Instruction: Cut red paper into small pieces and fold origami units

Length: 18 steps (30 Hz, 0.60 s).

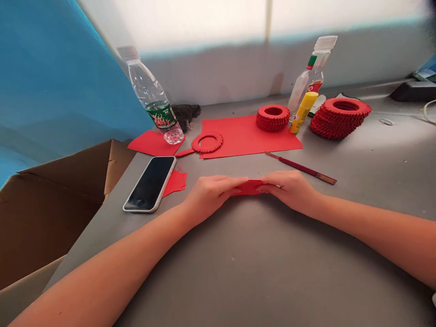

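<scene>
Cardboard box (51, 204) sits at nine o'clock, off the grey worktop (259, 268). A phone (150, 183) lies face up at ten o'clock of the left hand (211, 193). Both hands meet at the centre, fingers clamped on a small folded red paper piece (250, 187) resting on the worktop, the right hand (293, 188) pinching its other end. At twelve o'clock lies a red sheet (245, 136); a glue stick (303, 112) and stacked red paper rings (339, 118) stand at one o'clock.

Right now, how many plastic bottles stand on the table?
2: one water bottle at the back left, near the phone; one clear bottle at the back right, behind the glue stick.
</scene>
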Tool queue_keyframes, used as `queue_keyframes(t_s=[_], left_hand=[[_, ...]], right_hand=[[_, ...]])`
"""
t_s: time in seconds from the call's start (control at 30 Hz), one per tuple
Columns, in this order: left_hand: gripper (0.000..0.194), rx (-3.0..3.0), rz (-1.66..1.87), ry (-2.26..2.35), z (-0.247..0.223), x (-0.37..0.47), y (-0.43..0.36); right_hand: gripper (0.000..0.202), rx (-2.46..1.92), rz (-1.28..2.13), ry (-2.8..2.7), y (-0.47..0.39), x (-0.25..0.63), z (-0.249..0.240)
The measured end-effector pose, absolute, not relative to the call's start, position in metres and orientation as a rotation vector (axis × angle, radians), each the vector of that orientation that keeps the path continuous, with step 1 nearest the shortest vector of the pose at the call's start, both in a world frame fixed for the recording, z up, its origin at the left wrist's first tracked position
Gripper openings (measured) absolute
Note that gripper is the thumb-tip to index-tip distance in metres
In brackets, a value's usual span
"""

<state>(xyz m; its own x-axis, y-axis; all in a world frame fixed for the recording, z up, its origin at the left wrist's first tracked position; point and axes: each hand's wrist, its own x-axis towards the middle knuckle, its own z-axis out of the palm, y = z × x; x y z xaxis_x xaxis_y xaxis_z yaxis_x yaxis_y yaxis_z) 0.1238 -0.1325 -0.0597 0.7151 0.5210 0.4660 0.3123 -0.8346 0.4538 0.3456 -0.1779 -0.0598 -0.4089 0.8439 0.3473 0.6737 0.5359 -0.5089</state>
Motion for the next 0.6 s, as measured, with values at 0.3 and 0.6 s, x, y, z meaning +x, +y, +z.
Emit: queue_keyframes(t_s=[0.3,0.6], left_hand=[[0.015,2.17,0.756,0.83,-0.055,0.129,-0.137],[0.022,2.149,0.789,0.844,-0.055,0.129,-0.139]], right_hand=[[0.021,-1.226,0.36,-2.232,-0.178,0.347,-0.06],[0.018,-1.244,0.431,-2.095,-0.18,0.345,-0.052]])
